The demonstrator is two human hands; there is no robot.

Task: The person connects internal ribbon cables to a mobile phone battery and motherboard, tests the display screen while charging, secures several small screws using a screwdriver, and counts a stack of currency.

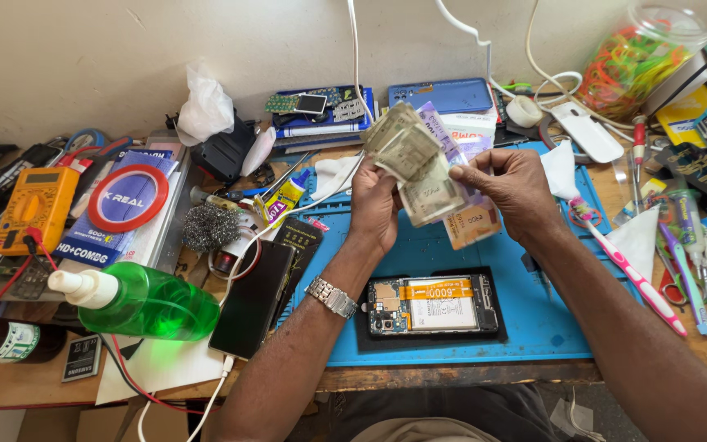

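Presently, banknotes (419, 168): fanned, gripped by both hands
Left hand (372, 205): grip closed on notes
Right hand (513, 190): notes pinched — above opened phone (434, 306) on blue mat (533, 319)

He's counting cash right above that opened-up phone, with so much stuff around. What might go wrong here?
A note from the banknotes, fanned between the left hand and right hand, might slip onto the opened phone on the blue mat, perhaps disturbing exposed parts. The green spray bottle lies on its side beside a charging phone; a leak could wet it. Either elbow might nudge the crowded tools.
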